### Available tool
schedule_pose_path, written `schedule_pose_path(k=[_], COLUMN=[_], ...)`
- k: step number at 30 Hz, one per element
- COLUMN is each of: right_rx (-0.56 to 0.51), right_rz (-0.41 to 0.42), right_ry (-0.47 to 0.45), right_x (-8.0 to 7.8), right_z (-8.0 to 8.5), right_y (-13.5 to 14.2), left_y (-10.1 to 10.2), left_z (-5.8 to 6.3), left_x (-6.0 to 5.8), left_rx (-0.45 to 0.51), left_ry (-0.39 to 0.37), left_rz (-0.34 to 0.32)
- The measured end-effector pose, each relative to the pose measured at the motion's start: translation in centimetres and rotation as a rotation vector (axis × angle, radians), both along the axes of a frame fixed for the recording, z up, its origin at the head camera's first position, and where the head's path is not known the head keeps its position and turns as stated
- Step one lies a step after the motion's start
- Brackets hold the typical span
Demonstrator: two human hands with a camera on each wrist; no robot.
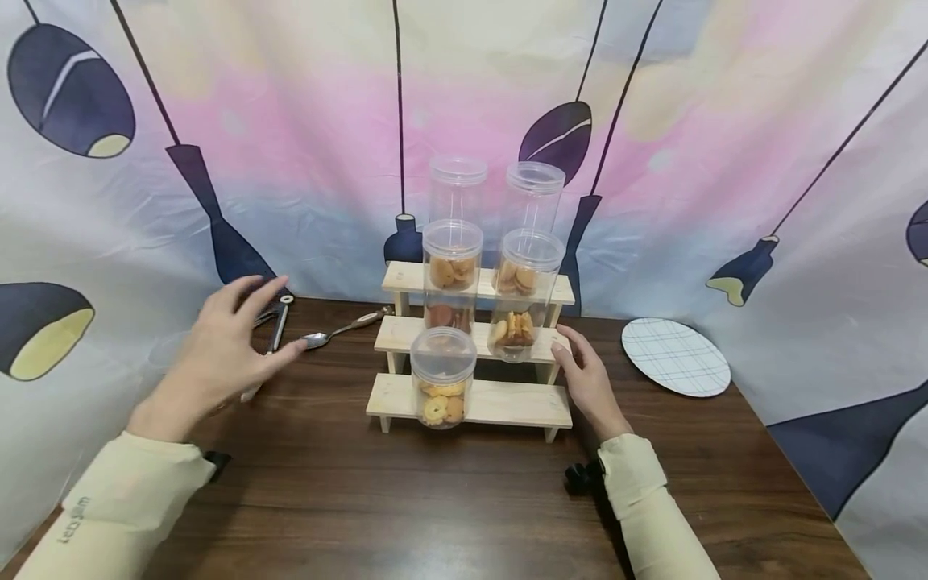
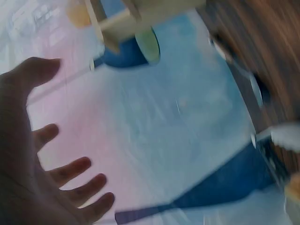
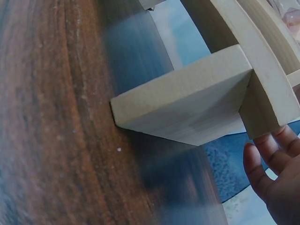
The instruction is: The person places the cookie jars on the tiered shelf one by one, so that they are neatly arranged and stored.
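A three-tier wooden stand (image 1: 516,403) holds clear lidded jars of cookies. Two tall jars (image 1: 534,193) stand on the top shelf and two more (image 1: 529,282) on the middle shelf. One shorter jar (image 1: 444,379) with round cookies sits on the bottom shelf. My right hand (image 1: 590,383) has its fingertips at the right end of the middle shelf; the right wrist view shows these fingertips (image 3: 266,143) against the board's end. To the left of the stand, my left hand (image 1: 217,346) is raised over the table, fingers spread and slightly bent, holding nothing.
A spoon (image 1: 341,328) with a patterned handle lies left of the stand. Beyond my left hand is a metal tool (image 1: 279,322) with a pale ring end, partly hidden. A white oval plate (image 1: 676,357) with a blue grid lies at right. A patterned cloth (image 1: 312,145) hangs behind.
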State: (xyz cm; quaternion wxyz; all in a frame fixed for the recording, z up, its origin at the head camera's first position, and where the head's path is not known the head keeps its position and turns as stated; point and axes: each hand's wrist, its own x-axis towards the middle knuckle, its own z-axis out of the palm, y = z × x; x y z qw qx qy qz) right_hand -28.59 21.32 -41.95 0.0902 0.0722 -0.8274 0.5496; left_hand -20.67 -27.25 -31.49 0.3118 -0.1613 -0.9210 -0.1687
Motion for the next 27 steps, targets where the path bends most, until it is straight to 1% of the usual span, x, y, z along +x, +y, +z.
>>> schedule_pose_path(k=[4, 6, 9, 11, 16, 20, 27], right_rx=[-0.001, 0.005, 0.012, 0.012, 0.009, 0.008, 0.0], right_rz=[-0.001, -0.003, -0.001, 0.0, 0.001, 0.003, -0.003], right_ry=[0.004, 0.005, 0.004, 0.004, 0.003, 0.0, 0.002], right_x=[0.1, 0.1, 0.2, 0.2, 0.0, -0.1, 0.0], right_z=[0.1, 0.1, 0.1, 0.1, 0.1, 0.0, 0.1], right_y=[0.0, -0.1, -0.1, -0.1, 0.0, 0.0, 0.0], left_y=[-2.8, -4.1, -6.0, -7.0, -8.5, -9.0, -9.4], left_z=[0.5, 0.5, 0.0, -0.4, -1.3, -1.8, -2.5], left_x=[0.3, 0.4, 0.8, 1.0, 1.4, 1.4, 1.1], left_rx=[-0.045, -0.054, -0.045, -0.028, 0.02, 0.029, -0.003], left_ry=[-0.133, -0.18, -0.251, -0.283, -0.375, -0.405, -0.369], left_rz=[0.127, 0.169, 0.207, 0.218, 0.253, 0.265, 0.245])
